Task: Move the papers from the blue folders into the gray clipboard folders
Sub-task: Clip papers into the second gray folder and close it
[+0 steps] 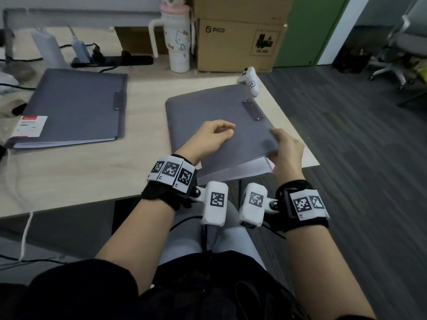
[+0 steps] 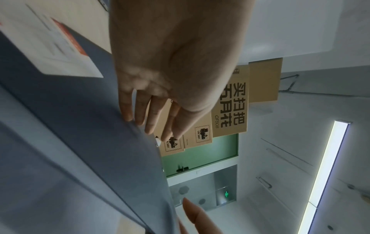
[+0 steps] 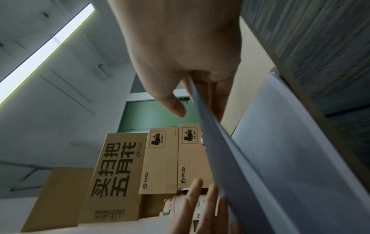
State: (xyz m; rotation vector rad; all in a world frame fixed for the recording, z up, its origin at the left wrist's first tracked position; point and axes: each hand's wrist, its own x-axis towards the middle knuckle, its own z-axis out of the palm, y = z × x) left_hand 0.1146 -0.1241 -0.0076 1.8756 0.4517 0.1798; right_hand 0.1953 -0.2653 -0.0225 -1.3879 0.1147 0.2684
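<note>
Head view: our right hand (image 1: 287, 148) pinched the near folder's cover (image 1: 221, 121) corner at the desk (image 1: 143, 144) edge, lifting it off the papers (image 1: 242, 169); left hand (image 1: 210, 137) hovered loosely curled over it. Left wrist: fingers (image 2: 128, 107) touched the cover, gripping nothing. Right wrist: thumb (image 3: 172, 102) clamped the cover edge. Opening step, we judged; next, swing it fully open.

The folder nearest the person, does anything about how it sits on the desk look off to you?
Yes. The near folder lies askew to the desk, its near corner past the edge with white papers poking out below. The right hand grips that corner; the left hand rests on the cover.
</note>
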